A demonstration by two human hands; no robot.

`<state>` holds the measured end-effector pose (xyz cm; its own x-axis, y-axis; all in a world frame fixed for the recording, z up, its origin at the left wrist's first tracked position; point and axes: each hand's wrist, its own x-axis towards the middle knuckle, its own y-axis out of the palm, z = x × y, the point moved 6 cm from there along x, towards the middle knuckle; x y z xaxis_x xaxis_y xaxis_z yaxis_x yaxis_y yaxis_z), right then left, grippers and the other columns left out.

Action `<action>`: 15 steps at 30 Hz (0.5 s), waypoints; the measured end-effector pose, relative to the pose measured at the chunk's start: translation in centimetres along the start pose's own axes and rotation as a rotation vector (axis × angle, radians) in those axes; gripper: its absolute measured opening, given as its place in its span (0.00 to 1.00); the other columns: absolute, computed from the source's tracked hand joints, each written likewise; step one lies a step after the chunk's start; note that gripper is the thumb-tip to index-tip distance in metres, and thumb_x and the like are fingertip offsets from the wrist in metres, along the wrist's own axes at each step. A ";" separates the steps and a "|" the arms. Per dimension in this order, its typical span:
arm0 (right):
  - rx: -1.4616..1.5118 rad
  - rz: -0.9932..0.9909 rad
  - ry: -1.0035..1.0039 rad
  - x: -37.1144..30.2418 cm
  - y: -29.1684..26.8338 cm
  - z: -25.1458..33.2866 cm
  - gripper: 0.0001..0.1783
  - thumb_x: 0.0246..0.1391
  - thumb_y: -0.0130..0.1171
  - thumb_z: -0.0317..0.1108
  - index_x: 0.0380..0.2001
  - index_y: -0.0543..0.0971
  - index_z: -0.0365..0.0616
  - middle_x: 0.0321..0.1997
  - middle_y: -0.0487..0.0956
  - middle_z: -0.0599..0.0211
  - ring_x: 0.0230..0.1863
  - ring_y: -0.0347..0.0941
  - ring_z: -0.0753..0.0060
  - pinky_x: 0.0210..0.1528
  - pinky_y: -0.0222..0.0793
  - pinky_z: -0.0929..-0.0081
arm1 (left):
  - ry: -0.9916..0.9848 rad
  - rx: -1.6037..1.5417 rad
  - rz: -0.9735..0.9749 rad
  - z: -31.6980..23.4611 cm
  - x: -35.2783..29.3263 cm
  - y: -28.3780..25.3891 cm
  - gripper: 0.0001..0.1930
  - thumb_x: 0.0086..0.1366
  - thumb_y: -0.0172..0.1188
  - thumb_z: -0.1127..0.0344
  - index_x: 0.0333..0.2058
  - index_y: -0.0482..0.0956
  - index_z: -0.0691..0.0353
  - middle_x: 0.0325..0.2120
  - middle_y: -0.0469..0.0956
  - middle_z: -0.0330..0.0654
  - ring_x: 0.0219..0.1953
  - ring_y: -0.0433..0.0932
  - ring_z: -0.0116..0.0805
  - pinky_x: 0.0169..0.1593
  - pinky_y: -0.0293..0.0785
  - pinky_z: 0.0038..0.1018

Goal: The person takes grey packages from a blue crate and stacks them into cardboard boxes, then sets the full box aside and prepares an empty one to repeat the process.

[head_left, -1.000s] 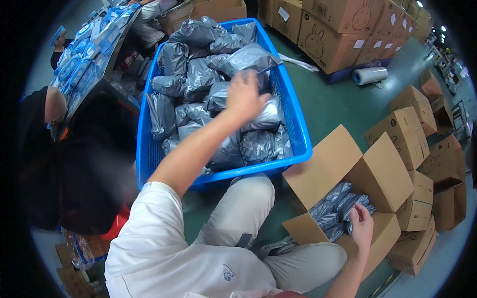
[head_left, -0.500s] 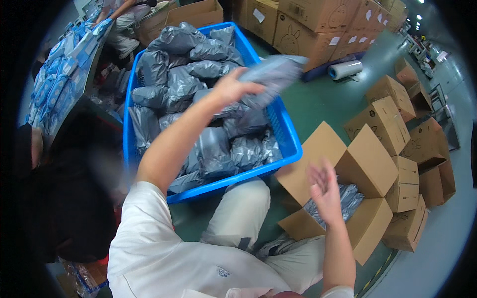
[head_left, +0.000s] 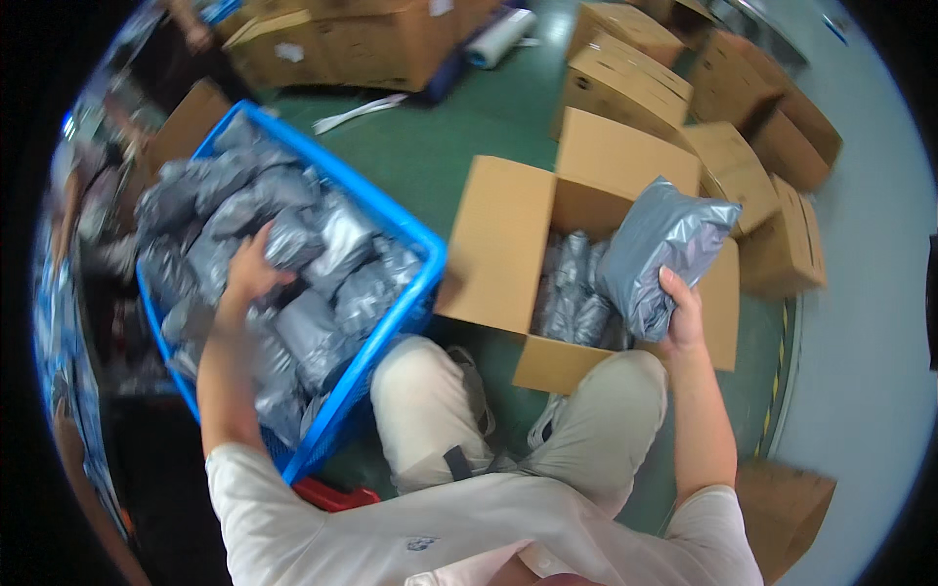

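Note:
My right hand grips a plump grey poly mailer by its lower edge, above an open cardboard box. Several grey packages lie side by side inside that box; the held mailer hides part of them. My left hand is over the blue plastic crate, fingers apart against the heaped grey packages. No package is lifted in it.
Cardboard boxes stand beyond and right of the open box. More cartons and a roll of clear film are at the back. A white strip lies on the green floor. Another person's arm shows at far left.
The view has swung right. My left hand held a grey mailer above the crate and is now down among the packages without it. My right hand, empty before, now holds a grey mailer.

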<state>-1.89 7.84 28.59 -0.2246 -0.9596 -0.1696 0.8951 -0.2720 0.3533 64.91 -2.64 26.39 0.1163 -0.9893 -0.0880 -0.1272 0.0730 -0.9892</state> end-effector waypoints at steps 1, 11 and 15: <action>-0.048 -0.061 -0.002 0.1 -2.6 0.8 0.37 0.55 0.66 0.38 0.64 0.64 0.36 0.56 0.76 0.58 0.55 0.75 0.61 0.59 0.72 0.62 | -0.004 -0.069 0.031 0.6 0.2 -0.5 0.58 0.37 0.80 0.57 0.69 0.59 0.48 0.60 0.69 0.62 0.62 0.69 0.62 0.65 0.65 0.41; -0.014 -0.063 0.472 3.3 -14.0 -10.3 0.38 0.53 0.69 0.42 0.63 0.66 0.40 0.56 0.78 0.60 0.53 0.77 0.62 0.58 0.73 0.63 | 0.144 -0.984 0.279 -25.1 -7.5 -7.9 0.22 0.61 0.63 0.65 0.52 0.77 0.68 0.44 0.81 0.43 0.46 0.79 0.30 0.51 0.75 0.29; -0.170 -0.026 0.568 7.6 -9.7 -12.3 0.37 0.54 0.66 0.48 0.61 0.69 0.41 0.55 0.78 0.59 0.55 0.76 0.63 0.55 0.71 0.55 | -0.012 -1.367 0.698 -45.3 -6.4 2.3 0.36 0.59 0.71 0.59 0.62 0.67 0.68 0.53 0.77 0.48 0.53 0.76 0.37 0.59 0.70 0.33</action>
<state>-7.54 4.10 12.54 -0.0477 -0.7507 -0.6589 0.9518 -0.2342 0.1979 19.29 -1.87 29.95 -0.3422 -0.8067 -0.4819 -0.9369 0.3323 0.1089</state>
